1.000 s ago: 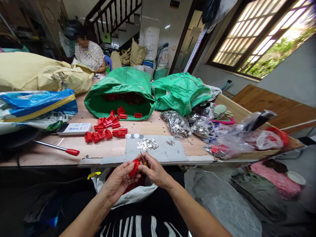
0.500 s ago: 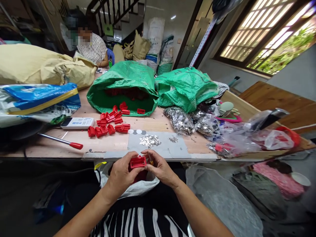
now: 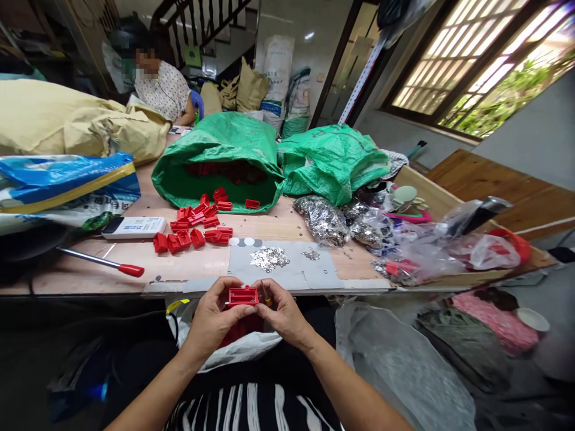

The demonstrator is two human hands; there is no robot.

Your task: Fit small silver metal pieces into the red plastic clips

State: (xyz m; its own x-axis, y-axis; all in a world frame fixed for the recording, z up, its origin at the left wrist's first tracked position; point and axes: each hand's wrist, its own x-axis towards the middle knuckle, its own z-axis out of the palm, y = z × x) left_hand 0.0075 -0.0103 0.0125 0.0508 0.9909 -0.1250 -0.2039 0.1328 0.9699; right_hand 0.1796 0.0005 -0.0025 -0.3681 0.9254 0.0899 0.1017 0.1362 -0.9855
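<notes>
Over my lap, just below the table edge, my left hand [image 3: 214, 314] grips a small red plastic case [image 3: 243, 296] with its open, hollow side facing me. Inside the case show bits of metal. My right hand [image 3: 283, 314] is closed at the case's right end, its thumb touching the corner. Between its fingers shows a small yellow-ended thing [image 3: 268, 297], mostly hidden. Beneath both hands, a white bag [image 3: 247, 347] on my lap holds more red pieces. Beyond them, flat metal pieces [image 3: 269, 258] lie heaped on a grey mat [image 3: 238, 269].
Loose red cases [image 3: 197, 215] lie before an open green sack [image 3: 215, 140]. Another green sack [image 3: 332, 161] and bags of metal parts [image 3: 321, 221] stand right of it. A red-tipped lever [image 3: 130, 270] juts in at left. A person [image 3: 164, 90] sits across the table.
The red case has turned slightly in my hands, showing more of its inside. Both hands stay together around it. The whole view has shifted a little.
</notes>
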